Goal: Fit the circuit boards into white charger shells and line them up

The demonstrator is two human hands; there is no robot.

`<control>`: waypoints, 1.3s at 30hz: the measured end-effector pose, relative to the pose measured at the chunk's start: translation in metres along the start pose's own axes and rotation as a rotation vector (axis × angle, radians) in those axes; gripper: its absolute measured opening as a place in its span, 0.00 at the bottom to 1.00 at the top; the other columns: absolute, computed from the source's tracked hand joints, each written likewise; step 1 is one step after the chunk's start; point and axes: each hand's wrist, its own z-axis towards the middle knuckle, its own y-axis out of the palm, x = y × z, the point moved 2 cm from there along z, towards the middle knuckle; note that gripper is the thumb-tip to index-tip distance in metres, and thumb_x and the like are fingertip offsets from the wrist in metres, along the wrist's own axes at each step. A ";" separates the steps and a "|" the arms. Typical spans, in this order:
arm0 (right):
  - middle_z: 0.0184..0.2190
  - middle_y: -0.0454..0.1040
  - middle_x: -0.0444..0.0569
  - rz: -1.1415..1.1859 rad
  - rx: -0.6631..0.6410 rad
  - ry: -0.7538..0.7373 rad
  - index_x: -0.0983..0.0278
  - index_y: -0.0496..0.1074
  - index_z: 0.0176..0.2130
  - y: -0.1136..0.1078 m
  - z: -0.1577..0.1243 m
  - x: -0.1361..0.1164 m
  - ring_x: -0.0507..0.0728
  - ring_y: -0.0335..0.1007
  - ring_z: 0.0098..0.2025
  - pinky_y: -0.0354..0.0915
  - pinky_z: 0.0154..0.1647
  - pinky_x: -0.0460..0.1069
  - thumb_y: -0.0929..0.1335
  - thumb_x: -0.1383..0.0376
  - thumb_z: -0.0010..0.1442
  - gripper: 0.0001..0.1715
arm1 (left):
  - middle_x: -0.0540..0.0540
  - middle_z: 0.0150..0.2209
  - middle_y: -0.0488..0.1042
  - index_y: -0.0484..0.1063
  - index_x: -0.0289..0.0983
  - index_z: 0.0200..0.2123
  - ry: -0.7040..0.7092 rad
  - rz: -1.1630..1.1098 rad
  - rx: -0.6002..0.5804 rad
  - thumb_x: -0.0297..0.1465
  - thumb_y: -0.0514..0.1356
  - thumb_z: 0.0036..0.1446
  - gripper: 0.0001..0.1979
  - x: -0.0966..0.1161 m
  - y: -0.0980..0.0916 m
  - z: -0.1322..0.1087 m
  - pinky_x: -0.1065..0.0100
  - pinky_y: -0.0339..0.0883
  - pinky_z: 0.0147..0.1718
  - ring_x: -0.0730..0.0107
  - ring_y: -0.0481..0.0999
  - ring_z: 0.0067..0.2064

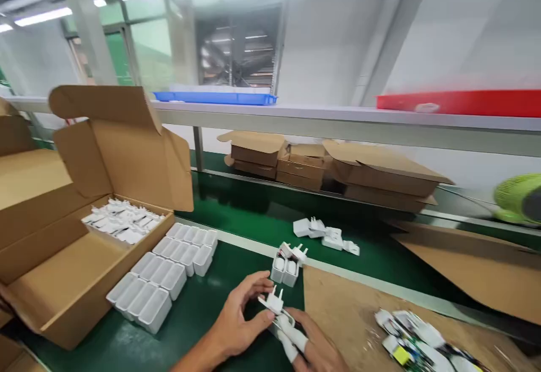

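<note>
A white power adapter (274, 302) with two prongs pointing up is held between my two hands near the front middle. My left hand (240, 318) curls round its left side, the thumb against it. My right hand (315, 344), with white covers on some fingers, grips it from the lower right; those fingers hide its lower part. Just beyond stand two small white open boxes (284, 270) with adapters in them. More white adapters (325, 234) lie in a loose group farther back on the green surface.
Rows of empty white boxes (163, 273) stand at left beside an open cardboard carton (76, 270) holding a white tray of adapters (122, 220). A brown board (338, 299) at right carries circuit boards and casings (422, 341). Behind are cardboard boxes (304, 163), a shelf (321, 115) and a green fan (518, 197).
</note>
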 end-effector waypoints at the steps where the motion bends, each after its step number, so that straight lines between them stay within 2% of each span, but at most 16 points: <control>1: 0.56 0.81 0.52 0.014 -0.007 0.008 0.56 0.72 0.63 0.000 0.002 -0.004 0.60 0.85 0.50 0.81 0.52 0.49 0.62 0.78 0.63 0.34 | 0.37 0.57 0.78 0.74 0.41 0.60 0.029 0.078 -0.017 0.48 0.68 0.65 0.27 0.004 -0.001 -0.002 0.55 0.71 0.56 0.52 0.79 0.56; 3: 0.55 0.81 0.52 0.060 -0.012 0.055 0.57 0.72 0.60 -0.001 0.006 -0.010 0.59 0.85 0.48 0.80 0.53 0.49 0.62 0.78 0.63 0.31 | 0.38 0.53 0.80 0.79 0.39 0.49 0.060 0.198 -0.023 0.44 0.63 0.70 0.15 0.010 -0.002 -0.004 0.59 0.74 0.51 0.55 0.80 0.53; 5: 0.53 0.81 0.52 0.101 -0.013 0.114 0.58 0.71 0.61 -0.002 0.008 -0.014 0.58 0.85 0.45 0.81 0.50 0.48 0.63 0.76 0.64 0.29 | 0.40 0.49 0.79 0.77 0.39 0.41 0.045 0.216 -0.001 0.40 0.60 0.72 0.12 0.011 -0.003 -0.006 0.62 0.75 0.45 0.60 0.81 0.47; 7: 0.51 0.81 0.50 0.135 -0.023 0.161 0.57 0.70 0.62 -0.003 0.009 -0.016 0.58 0.84 0.45 0.80 0.50 0.48 0.65 0.75 0.65 0.29 | 0.41 0.48 0.78 0.75 0.39 0.39 0.032 0.214 0.011 0.37 0.59 0.72 0.10 0.010 -0.003 -0.007 0.64 0.74 0.43 0.62 0.80 0.45; 12: 0.46 0.79 0.48 0.254 -0.086 0.229 0.56 0.76 0.53 -0.003 0.010 -0.017 0.57 0.82 0.45 0.79 0.50 0.48 0.65 0.76 0.63 0.25 | 0.42 0.47 0.76 0.72 0.39 0.37 0.053 0.229 0.011 0.33 0.61 0.69 0.06 0.006 -0.004 -0.008 0.63 0.73 0.44 0.62 0.79 0.46; 16: 0.48 0.80 0.49 0.230 -0.058 0.277 0.57 0.73 0.58 0.003 -0.001 -0.013 0.58 0.82 0.46 0.79 0.52 0.50 0.67 0.74 0.66 0.23 | 0.45 0.42 0.76 0.71 0.40 0.36 0.049 0.258 -0.005 0.34 0.59 0.71 0.09 0.006 -0.004 -0.010 0.65 0.71 0.41 0.63 0.78 0.42; 18: 0.50 0.80 0.51 0.208 -0.048 0.255 0.58 0.73 0.59 0.007 -0.006 -0.012 0.59 0.82 0.48 0.79 0.52 0.51 0.67 0.73 0.67 0.23 | 0.45 0.41 0.75 0.70 0.40 0.36 0.048 0.274 -0.014 0.35 0.58 0.72 0.10 0.005 -0.005 -0.010 0.65 0.72 0.41 0.64 0.78 0.41; 23: 0.53 0.79 0.52 0.208 -0.035 0.183 0.57 0.71 0.61 0.010 -0.008 -0.013 0.60 0.81 0.50 0.78 0.54 0.51 0.65 0.78 0.63 0.31 | 0.45 0.40 0.75 0.70 0.40 0.37 0.050 0.294 -0.026 0.35 0.57 0.72 0.09 0.002 -0.007 -0.010 0.65 0.71 0.41 0.64 0.77 0.41; 26: 0.54 0.79 0.53 0.217 -0.094 0.182 0.57 0.72 0.60 0.006 -0.005 -0.014 0.61 0.81 0.51 0.78 0.55 0.51 0.65 0.79 0.62 0.32 | 0.47 0.40 0.74 0.69 0.41 0.38 0.053 0.314 -0.039 0.34 0.57 0.72 0.07 0.002 -0.005 -0.011 0.65 0.72 0.40 0.65 0.76 0.40; 29: 0.53 0.78 0.55 0.198 -0.123 0.176 0.58 0.74 0.57 0.002 -0.002 -0.016 0.62 0.81 0.50 0.79 0.54 0.53 0.64 0.79 0.62 0.29 | 0.46 0.44 0.73 0.69 0.42 0.45 0.046 0.313 -0.050 0.33 0.58 0.71 0.02 0.002 -0.003 -0.013 0.64 0.75 0.41 0.65 0.77 0.40; 33: 0.54 0.77 0.60 0.149 -0.103 0.150 0.63 0.74 0.56 -0.002 0.001 -0.019 0.64 0.80 0.51 0.79 0.54 0.55 0.64 0.79 0.60 0.28 | 0.41 0.55 0.71 0.67 0.44 0.53 0.148 0.354 -0.013 0.31 0.61 0.69 0.12 0.008 -0.003 -0.017 0.60 0.78 0.48 0.60 0.79 0.50; 36: 0.51 0.78 0.60 0.138 -0.190 0.169 0.64 0.76 0.52 0.002 0.001 -0.021 0.65 0.80 0.48 0.79 0.51 0.56 0.64 0.80 0.57 0.27 | 0.41 0.55 0.73 0.70 0.44 0.50 0.220 0.483 -0.027 0.28 0.61 0.68 0.09 0.012 -0.003 -0.018 0.58 0.76 0.52 0.56 0.79 0.56; 39: 0.49 0.78 0.57 0.175 -0.212 0.209 0.63 0.77 0.53 0.008 -0.003 -0.022 0.64 0.80 0.48 0.78 0.51 0.54 0.64 0.81 0.54 0.30 | 0.43 0.49 0.74 0.69 0.43 0.41 0.231 0.516 -0.013 0.25 0.58 0.68 0.05 0.010 -0.004 -0.016 0.62 0.77 0.46 0.61 0.81 0.49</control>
